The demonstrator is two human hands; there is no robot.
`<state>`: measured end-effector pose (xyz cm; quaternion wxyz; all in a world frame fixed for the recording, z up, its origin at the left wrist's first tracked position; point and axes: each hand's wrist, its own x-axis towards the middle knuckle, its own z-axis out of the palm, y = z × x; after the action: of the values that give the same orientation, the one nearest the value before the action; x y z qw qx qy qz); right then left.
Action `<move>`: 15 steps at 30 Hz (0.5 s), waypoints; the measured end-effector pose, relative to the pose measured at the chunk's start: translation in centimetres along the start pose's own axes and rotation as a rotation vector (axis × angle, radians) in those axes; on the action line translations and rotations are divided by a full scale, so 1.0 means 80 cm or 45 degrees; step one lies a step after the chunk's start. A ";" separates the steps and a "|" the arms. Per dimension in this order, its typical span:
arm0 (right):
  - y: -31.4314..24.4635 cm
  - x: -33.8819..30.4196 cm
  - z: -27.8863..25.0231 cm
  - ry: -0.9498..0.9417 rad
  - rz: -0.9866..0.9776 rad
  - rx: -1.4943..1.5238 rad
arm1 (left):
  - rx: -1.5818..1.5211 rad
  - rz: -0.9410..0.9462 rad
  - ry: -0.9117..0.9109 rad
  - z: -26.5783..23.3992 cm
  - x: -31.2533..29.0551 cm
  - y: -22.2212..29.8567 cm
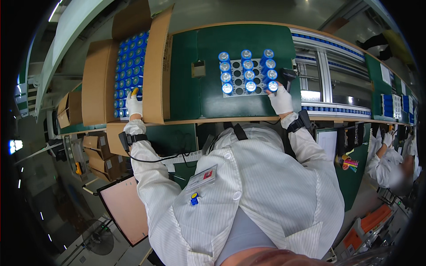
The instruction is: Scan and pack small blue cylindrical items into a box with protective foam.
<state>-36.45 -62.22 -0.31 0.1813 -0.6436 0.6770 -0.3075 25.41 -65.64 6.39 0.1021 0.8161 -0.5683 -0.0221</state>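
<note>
My left hand (134, 105), in a white glove with a yellow-tipped finger, reaches into an open cardboard box (98, 82). Its fingers are bent down among upright blue battery cells (126, 66); what they grip is hidden. My right hand (281, 100), also gloved in white, has its fingers closed round the nearest blue battery cell (272, 86) of the right-hand row. That cell stands at the corner of a grey tray with round holes (238, 82). Three rows of blue cells stand on this tray, with uncovered dark holes between the rows.
A black handheld scanner (289, 75) stands just right of the tray. Green worktop (182, 75) stretches between box and tray. Right of it runs a metal conveyor (326, 75) with lines of blue cells. Another person in white (386, 159) works at far right. A cable hangs from my left wristband.
</note>
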 end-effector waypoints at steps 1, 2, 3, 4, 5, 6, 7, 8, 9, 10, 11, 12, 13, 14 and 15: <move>0.000 0.001 0.000 0.001 0.001 -0.003 | -0.001 0.032 0.002 0.001 0.001 0.000; 0.001 0.002 0.001 -0.013 0.019 -0.033 | -0.004 0.034 0.000 0.003 0.001 0.001; 0.000 0.003 0.001 -0.026 0.039 -0.062 | 0.037 0.030 -0.028 0.003 0.003 0.002; 0.003 0.003 0.003 -0.024 0.044 -0.065 | 0.077 0.027 -0.057 0.004 0.004 0.005; 0.008 0.002 0.006 0.031 0.000 -0.063 | 0.075 0.033 -0.062 0.007 0.009 0.007; 0.006 0.003 0.006 0.082 -0.055 -0.053 | 0.067 0.026 -0.052 0.010 0.012 0.000; 0.003 0.004 0.006 0.079 -0.059 -0.050 | 0.059 0.021 -0.042 0.013 0.014 -0.007; 0.002 0.005 0.005 0.040 -0.034 -0.044 | 0.061 0.016 -0.039 0.015 0.015 -0.015; 0.000 0.006 0.003 0.000 -0.004 -0.044 | 0.039 0.004 -0.029 0.017 0.016 -0.014; -0.001 0.008 0.000 -0.004 -0.005 -0.047 | 0.017 -0.011 -0.018 0.018 0.017 -0.014; -0.003 0.010 -0.003 -0.015 -0.035 -0.041 | 0.017 -0.017 -0.019 0.020 0.019 -0.012; -0.006 0.012 -0.004 -0.035 -0.075 -0.031 | 0.117 0.065 -0.001 0.018 0.018 -0.008; -0.005 0.011 -0.004 -0.059 -0.010 -0.031 | 0.226 0.130 0.020 0.015 0.012 -0.009; -0.010 0.015 -0.003 -0.106 0.015 -0.003 | 0.080 0.152 0.090 0.009 0.006 -0.020; -0.021 0.015 -0.011 -0.127 0.046 0.051 | 0.146 0.172 0.071 0.008 0.009 -0.019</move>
<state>-35.86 -63.17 1.65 0.2332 -0.6420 0.6724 -0.2852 26.96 -65.86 5.50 0.0722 0.7807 -0.6195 0.0401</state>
